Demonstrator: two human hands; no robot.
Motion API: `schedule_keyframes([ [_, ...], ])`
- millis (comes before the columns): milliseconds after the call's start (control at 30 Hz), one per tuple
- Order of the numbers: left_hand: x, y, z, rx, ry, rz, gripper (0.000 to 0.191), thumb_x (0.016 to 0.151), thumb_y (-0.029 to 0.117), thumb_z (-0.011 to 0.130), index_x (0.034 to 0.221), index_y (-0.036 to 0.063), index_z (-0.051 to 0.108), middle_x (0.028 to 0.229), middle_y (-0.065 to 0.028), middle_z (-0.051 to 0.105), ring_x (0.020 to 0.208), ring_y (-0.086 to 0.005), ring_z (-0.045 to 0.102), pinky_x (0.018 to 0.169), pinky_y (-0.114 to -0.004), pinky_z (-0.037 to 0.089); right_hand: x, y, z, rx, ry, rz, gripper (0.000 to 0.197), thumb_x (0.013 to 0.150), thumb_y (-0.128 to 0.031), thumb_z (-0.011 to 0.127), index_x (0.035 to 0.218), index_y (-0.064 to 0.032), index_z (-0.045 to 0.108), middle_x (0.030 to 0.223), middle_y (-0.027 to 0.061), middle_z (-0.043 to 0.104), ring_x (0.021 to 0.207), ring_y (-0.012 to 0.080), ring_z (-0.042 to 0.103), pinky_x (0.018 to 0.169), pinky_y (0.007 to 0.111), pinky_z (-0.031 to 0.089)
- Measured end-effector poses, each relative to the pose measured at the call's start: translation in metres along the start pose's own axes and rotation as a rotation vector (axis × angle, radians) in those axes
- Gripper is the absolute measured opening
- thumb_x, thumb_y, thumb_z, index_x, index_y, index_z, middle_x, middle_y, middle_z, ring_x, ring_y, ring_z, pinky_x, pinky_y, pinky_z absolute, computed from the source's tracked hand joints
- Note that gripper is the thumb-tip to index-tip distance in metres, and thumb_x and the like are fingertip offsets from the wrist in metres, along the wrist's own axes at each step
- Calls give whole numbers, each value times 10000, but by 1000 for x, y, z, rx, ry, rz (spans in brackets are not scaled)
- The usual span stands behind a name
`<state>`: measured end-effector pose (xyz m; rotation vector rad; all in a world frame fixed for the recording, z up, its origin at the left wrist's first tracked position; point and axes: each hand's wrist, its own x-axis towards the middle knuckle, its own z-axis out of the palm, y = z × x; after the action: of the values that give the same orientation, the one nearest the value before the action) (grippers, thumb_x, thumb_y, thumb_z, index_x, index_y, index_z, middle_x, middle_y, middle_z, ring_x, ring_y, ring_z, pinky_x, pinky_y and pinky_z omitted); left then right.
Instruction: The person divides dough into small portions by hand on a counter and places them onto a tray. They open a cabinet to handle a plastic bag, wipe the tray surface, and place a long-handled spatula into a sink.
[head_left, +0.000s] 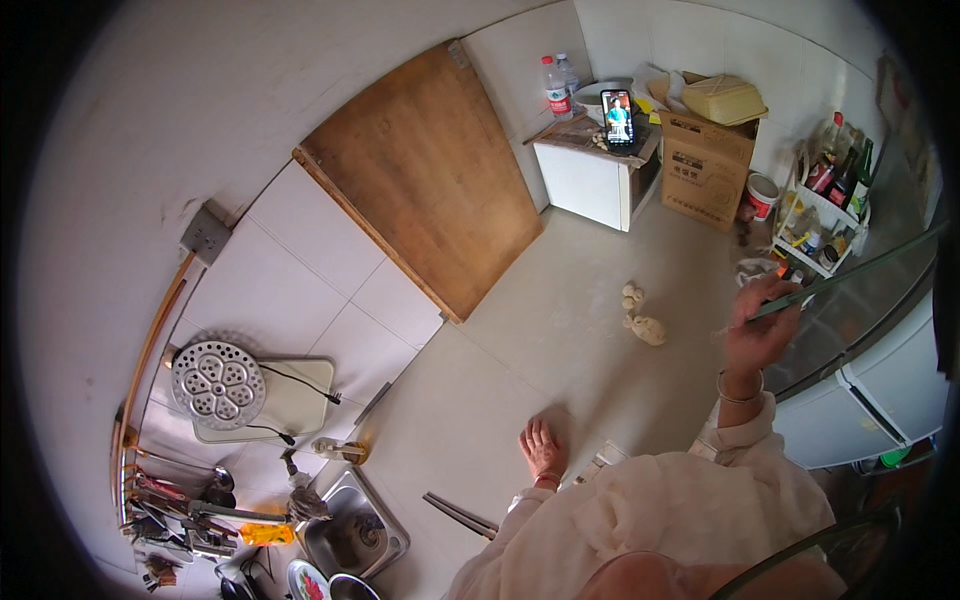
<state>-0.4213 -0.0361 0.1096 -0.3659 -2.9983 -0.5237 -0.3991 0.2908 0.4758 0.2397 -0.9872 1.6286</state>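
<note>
My left hand (543, 450) lies palm down on the pale countertop (480, 390), holding nothing. My right hand (761, 322) is raised near the counter's right side, fingers bent. A narrow greenish strip (855, 270) crosses it; whether the hand grips this strip or the strip passes in front cannot be told. Between and beyond my hands, a lump of dough (646, 330) rests beside several small dough balls (632, 295) on the counter. Dark chopsticks (459, 514) lie left of my left forearm.
A large wooden board (427, 180) leans on the tiled wall. At the back, a phone (618, 118) stands on a white cabinet (581, 184) beside a cardboard box (705, 169). A bottle rack (817, 225) is at right. A steel sink (352, 529) sits lower left.
</note>
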Motion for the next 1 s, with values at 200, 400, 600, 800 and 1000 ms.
schedule_keyframes([
  [200, 0, -2, 4, 70, -2, -3, 558, 901, 291, 511, 1386, 42, 389, 1468, -101, 374, 1417, -255, 236, 1167, -485, 114, 0, 23, 26, 83, -54, -20, 348, 997, -411, 373, 897, -80, 417, 703, 53, 410, 530, 108, 379, 463, 232, 331],
  [400, 1, -3, 7, 50, -2, -20, 566, 881, 286, 520, 1382, 50, 403, 1478, -85, 368, 1420, -252, 234, 1163, -494, 124, 9, 70, 39, 160, -55, -69, 360, 996, -432, 355, 893, -90, 400, 698, 46, 425, 531, 106, 387, 457, 231, 329],
  [600, 2, -1, 7, 12, 19, -23, 562, 861, 255, 540, 1369, 48, 416, 1466, -92, 376, 1404, -264, 269, 1158, -501, 149, 11, 100, 61, 191, -76, -91, 344, 1002, -396, 339, 871, -87, 413, 697, 40, 410, 530, 115, 374, 491, 243, 337],
  [800, 6, -1, -6, -9, 20, -33, 575, 860, 236, 554, 1378, 41, 401, 1465, -103, 370, 1402, -271, 266, 1157, -492, 166, -1, 121, 67, 277, -198, -48, 375, 977, -447, 395, 902, -84, 454, 727, 57, 427, 618, 133, 403, 534, 260, 351],
  [1000, 1, -4, -16, -25, -5, -34, 546, 873, 224, 532, 1367, 34, 398, 1470, -114, 354, 1404, -268, 258, 1168, -473, 161, -15, 126, 77, 365, -275, 46, 379, 972, -431, 376, 913, -73, 485, 726, 60, 424, 602, 141, 371, 536, 272, 332],
])
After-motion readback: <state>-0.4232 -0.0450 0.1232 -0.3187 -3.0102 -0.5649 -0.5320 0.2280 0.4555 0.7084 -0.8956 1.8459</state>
